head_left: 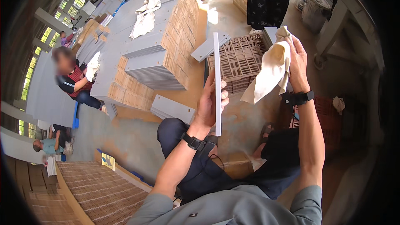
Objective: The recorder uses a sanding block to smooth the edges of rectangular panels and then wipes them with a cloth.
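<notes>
My left hand [210, 102] grips a thin grey board [217, 79] by its lower part and holds it upright, edge toward me. My right hand [296, 60] is raised to the right of it and clutches a cream cloth [268, 73] that hangs down from the fingers. The cloth is apart from the board. Both wrists carry black bands. I sit with dark trousers, knees below the board.
A brown plastic crate [241, 58] lies on the floor behind the board, with grey boards [208, 46] leaning by it. A large stack of grey boards [154, 54] with cloths on top stands at the left. A person [73, 79] sits at far left; another stands at the top.
</notes>
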`<action>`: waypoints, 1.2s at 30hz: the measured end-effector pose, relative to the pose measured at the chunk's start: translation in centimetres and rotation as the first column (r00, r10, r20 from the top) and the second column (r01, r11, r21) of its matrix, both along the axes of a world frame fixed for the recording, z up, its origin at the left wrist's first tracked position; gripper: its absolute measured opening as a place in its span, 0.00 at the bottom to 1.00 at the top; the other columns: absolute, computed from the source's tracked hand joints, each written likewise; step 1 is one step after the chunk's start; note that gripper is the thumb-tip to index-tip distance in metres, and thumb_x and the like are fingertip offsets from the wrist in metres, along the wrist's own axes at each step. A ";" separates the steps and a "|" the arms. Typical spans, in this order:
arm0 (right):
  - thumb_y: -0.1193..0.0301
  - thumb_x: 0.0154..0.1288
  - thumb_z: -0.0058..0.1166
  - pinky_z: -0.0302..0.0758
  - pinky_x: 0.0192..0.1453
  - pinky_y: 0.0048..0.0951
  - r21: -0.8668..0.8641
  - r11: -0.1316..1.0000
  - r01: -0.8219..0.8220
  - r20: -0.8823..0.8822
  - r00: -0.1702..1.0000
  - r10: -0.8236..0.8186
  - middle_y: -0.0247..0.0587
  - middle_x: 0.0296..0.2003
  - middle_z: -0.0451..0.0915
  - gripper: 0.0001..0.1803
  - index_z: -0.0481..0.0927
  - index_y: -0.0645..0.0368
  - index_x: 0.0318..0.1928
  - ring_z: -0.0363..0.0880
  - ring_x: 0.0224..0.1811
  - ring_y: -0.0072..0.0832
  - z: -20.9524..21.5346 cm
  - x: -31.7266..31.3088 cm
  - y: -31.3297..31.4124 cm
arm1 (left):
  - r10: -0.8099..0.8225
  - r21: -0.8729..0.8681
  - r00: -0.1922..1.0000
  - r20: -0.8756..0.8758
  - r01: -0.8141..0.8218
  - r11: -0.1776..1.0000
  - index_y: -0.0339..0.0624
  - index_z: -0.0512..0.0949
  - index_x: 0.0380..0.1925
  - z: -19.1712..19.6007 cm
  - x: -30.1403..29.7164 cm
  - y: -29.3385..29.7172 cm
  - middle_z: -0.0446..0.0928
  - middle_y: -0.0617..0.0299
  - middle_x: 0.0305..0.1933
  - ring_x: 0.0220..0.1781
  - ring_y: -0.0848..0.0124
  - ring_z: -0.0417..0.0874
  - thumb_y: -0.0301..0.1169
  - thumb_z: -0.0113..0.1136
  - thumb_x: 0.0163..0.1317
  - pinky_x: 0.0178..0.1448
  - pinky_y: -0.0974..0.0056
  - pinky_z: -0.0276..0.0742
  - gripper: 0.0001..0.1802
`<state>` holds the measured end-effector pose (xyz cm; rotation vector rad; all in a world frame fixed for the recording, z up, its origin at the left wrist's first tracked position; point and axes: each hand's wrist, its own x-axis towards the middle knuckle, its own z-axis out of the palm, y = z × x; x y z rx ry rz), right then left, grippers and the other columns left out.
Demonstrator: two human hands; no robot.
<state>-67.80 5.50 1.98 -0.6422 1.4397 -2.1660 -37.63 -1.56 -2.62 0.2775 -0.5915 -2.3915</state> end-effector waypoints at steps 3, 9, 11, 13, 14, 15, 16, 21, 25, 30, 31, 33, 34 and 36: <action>0.72 0.77 0.59 0.78 0.54 0.26 0.044 0.999 0.015 -0.334 0.943 0.000 0.34 0.45 0.82 0.13 0.83 0.60 0.58 0.80 0.45 0.23 0.4 7.2 1.6 | -0.086 0.055 0.971 -0.222 0.101 0.993 0.39 0.68 0.68 -0.6 0.6 0.4 0.74 0.59 0.53 0.43 0.72 0.79 0.36 0.54 0.80 0.40 0.70 0.82 0.22; 0.74 0.61 0.69 0.74 0.58 0.44 0.138 0.913 -0.385 -0.950 0.209 0.232 0.40 0.51 0.76 0.20 0.82 0.51 0.54 0.75 0.55 0.42 1.0 18.2 1.3 | -0.082 -0.272 0.975 0.208 0.138 0.952 0.40 0.69 0.69 0.1 1.0 3.5 0.78 0.56 0.60 0.58 0.69 0.81 0.49 0.53 0.78 0.52 0.63 0.85 0.29; 0.74 0.62 0.68 0.73 0.58 0.43 0.110 0.963 -0.247 -0.968 0.194 0.161 0.43 0.49 0.76 0.19 0.80 0.52 0.53 0.75 0.55 0.43 2.9 16.6 -0.7 | -0.066 -0.119 0.967 0.246 0.098 0.988 0.41 0.70 0.67 2.1 1.6 4.9 0.78 0.56 0.56 0.53 0.69 0.81 0.56 0.50 0.78 0.45 0.64 0.84 0.33; 0.74 0.65 0.65 0.74 0.57 0.44 0.027 0.999 -0.047 -0.958 0.284 0.039 0.47 0.48 0.76 0.16 0.80 0.55 0.52 0.75 0.53 0.45 2.9 12.0 -3.2 | -0.081 0.043 0.958 0.273 0.072 0.996 0.42 0.71 0.65 2.9 1.3 5.7 0.78 0.56 0.53 0.49 0.69 0.81 0.63 0.48 0.77 0.38 0.65 0.83 0.36; 0.74 0.67 0.63 0.75 0.57 0.45 0.035 0.999 0.011 -0.937 0.349 0.029 0.48 0.48 0.76 0.14 0.80 0.56 0.52 0.75 0.53 0.47 2.2 10.0 -4.8 | -0.281 0.101 0.959 0.027 0.277 0.956 0.41 0.70 0.66 1.4 0.7 4.1 0.77 0.54 0.51 0.45 0.68 0.78 0.70 0.46 0.73 0.33 0.64 0.79 0.43; 0.75 0.69 0.62 0.75 0.56 0.46 0.055 0.996 0.075 -0.912 0.409 0.020 0.50 0.48 0.76 0.13 0.80 0.58 0.52 0.75 0.52 0.49 0.7 7.9 -5.8 | -0.451 0.109 0.862 -0.232 0.484 0.868 0.41 0.69 0.67 -0.3 -0.3 2.7 0.75 0.53 0.49 0.40 0.67 0.74 0.77 0.44 0.68 0.28 0.63 0.75 0.50; 0.74 0.71 0.60 0.75 0.56 0.46 0.172 0.976 0.133 -0.888 0.451 0.095 0.51 0.47 0.76 0.11 0.80 0.59 0.52 0.76 0.52 0.50 -1.4 5.7 -5.8 | -0.415 0.199 0.883 -0.219 0.457 0.867 0.40 0.67 0.67 0.1 -0.6 3.0 0.72 0.52 0.48 0.37 0.67 0.70 0.79 0.44 0.65 0.27 0.64 0.72 0.54; 0.70 0.75 0.56 0.76 0.56 0.45 0.365 0.902 0.230 -0.789 0.591 0.168 0.55 0.43 0.79 0.11 0.82 0.63 0.50 0.79 0.51 0.51 -5.0 0.4 -3.9 | -0.324 0.195 0.917 -0.232 0.371 0.908 0.30 0.58 0.73 3.0 1.0 2.6 0.65 0.56 0.46 0.35 0.68 0.65 0.80 0.51 0.62 0.26 0.68 0.64 0.63; 0.66 0.77 0.57 0.76 0.53 0.36 0.332 0.929 0.163 -0.633 0.769 0.091 0.49 0.40 0.81 0.15 0.83 0.64 0.54 0.80 0.45 0.38 -3.4 -1.6 -2.3 | -0.223 0.185 0.956 -0.191 0.258 0.948 0.28 0.54 0.75 3.3 1.9 1.9 0.66 0.56 0.47 0.36 0.69 0.67 0.80 0.52 0.61 0.31 0.67 0.66 0.66; 0.61 0.80 0.58 0.76 0.48 0.21 0.030 0.999 0.014 -0.378 0.926 -0.001 0.30 0.41 0.84 0.19 0.83 0.64 0.58 0.78 0.41 0.16 -0.1 -1.2 -1.9 | -0.194 0.099 0.960 -0.200 0.217 0.971 0.27 0.56 0.75 3.0 1.3 0.0 0.70 0.52 0.53 0.41 0.67 0.71 0.78 0.51 0.62 0.37 0.63 0.69 0.64; 0.60 0.80 0.59 0.76 0.48 0.18 -0.053 0.998 -0.015 -0.325 0.946 -0.003 0.29 0.42 0.85 0.20 0.83 0.64 0.59 0.78 0.42 0.14 1.1 -0.1 -1.8 | -0.177 0.100 0.966 -0.188 0.198 0.975 0.27 0.57 0.74 3.1 1.7 0.4 0.71 0.51 0.54 0.41 0.66 0.71 0.76 0.51 0.64 0.37 0.63 0.70 0.62; 0.60 0.79 0.60 0.78 0.49 0.17 -0.086 0.996 -0.027 -0.323 0.946 -0.002 0.30 0.43 0.86 0.21 0.82 0.64 0.61 0.81 0.44 0.14 3.6 3.8 -1.7 | -0.144 0.094 0.972 -0.183 0.163 0.982 0.28 0.58 0.75 2.7 1.3 -0.1 0.71 0.50 0.57 0.44 0.65 0.74 0.73 0.50 0.67 0.39 0.62 0.72 0.58; 0.60 0.79 0.60 0.79 0.51 0.18 -0.133 0.989 -0.060 -0.356 0.934 0.008 0.31 0.43 0.86 0.21 0.81 0.63 0.61 0.82 0.45 0.14 3.4 5.0 -2.4 | -0.153 0.063 0.968 -0.197 0.169 0.984 0.30 0.59 0.75 2.5 1.0 -0.1 0.72 0.49 0.61 0.47 0.64 0.77 0.70 0.50 0.69 0.41 0.61 0.75 0.54; 0.62 0.77 0.62 0.79 0.52 0.25 -0.020 0.994 -0.112 -0.548 0.832 0.083 0.35 0.47 0.84 0.19 0.82 0.60 0.60 0.82 0.47 0.21 2.9 8.4 -3.3 | -0.068 0.025 0.995 -0.071 0.070 0.997 0.31 0.61 0.74 2.6 1.1 0.1 0.74 0.49 0.61 0.51 0.62 0.79 0.67 0.48 0.71 0.43 0.60 0.78 0.51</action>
